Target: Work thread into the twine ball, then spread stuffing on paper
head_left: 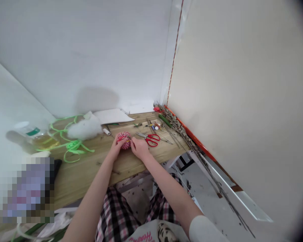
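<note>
A ball of red and white twine (pixel 124 139) rests on the wooden table (pixel 91 168) near its front edge. My left hand (pixel 116 147) cups the ball from the left, fingers curled round it. My right hand (pixel 139 148) is closed in a pinch against the ball's right side, on something too small to make out. Red-handled scissors (pixel 150 138) lie just right of my right hand.
Green cord (pixel 68 143) loops across the table's left, beside white stuffing (pixel 84 129) and a plastic bottle (pixel 37 137). White paper (pixel 112 116) lies at the back. Dry twigs (pixel 184 134) and small tools run along the right wall. A red string (pixel 173 57) hangs in the corner.
</note>
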Demonstrator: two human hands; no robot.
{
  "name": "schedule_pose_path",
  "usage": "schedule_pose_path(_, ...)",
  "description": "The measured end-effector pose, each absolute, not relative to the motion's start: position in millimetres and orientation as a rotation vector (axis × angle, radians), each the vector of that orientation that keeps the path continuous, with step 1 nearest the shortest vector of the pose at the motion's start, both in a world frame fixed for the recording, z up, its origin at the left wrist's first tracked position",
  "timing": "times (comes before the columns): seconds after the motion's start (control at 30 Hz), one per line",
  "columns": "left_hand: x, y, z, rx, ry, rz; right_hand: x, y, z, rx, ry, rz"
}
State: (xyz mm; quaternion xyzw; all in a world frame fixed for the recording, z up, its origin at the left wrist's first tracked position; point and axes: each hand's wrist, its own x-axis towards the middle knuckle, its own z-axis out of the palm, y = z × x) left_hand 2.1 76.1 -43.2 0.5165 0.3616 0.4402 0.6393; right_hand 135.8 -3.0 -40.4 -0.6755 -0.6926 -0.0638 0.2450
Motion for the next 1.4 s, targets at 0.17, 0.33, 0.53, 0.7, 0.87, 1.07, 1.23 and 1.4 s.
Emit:
schedule_pose_path(0.17, 1.8, 75.3, -40.4, 1.132, 0.8, 0.99, 136.3, -2.2, -41.1, -1.851, -1.882, -0.169)
schedule_pose_path(0.33, 1.3, 74.7, -39.5, 1.108, 0.793, 0.996, 136.3, -3.2, -41.5, -1.853, -1.877, -0.166)
schedule_pose_path(0.53, 1.4, 74.0, -39.1, 1.087, 0.818, 1.004, 136.1, -3.7, -40.8, -1.853, -1.877, -0.161)
schedule_pose_path(0.7, 1.6, 74.9, -40.0, 1.086, 0.808, 1.001, 136.2, -3.1, -41.1, -1.86, -1.868, -0.165)
schedule_pose_path(0.87, 3.0, 75.3, -40.8, 1.068, 0.804, 0.986, 135.3, -4.0, -42.0, -1.872, -1.841, -0.169)
schedule_pose_path(1.07, 2.9, 74.4, -38.3, 1.036, 0.8, 0.981, 135.2, -3.7, -43.5, -1.888, -1.826, -0.162)
schedule_pose_path(1.23, -0.3, 74.7, -37.2, 1.012, 0.782, 0.949, 136.1, -4.1, -43.9, -1.909, -1.811, -0.172)
schedule_pose_path(1.4, -0.2, 76.7, -40.5, 1.004, 0.787, 0.957, 135.5, -4.6, -42.6, -1.918, -1.819, -0.183)
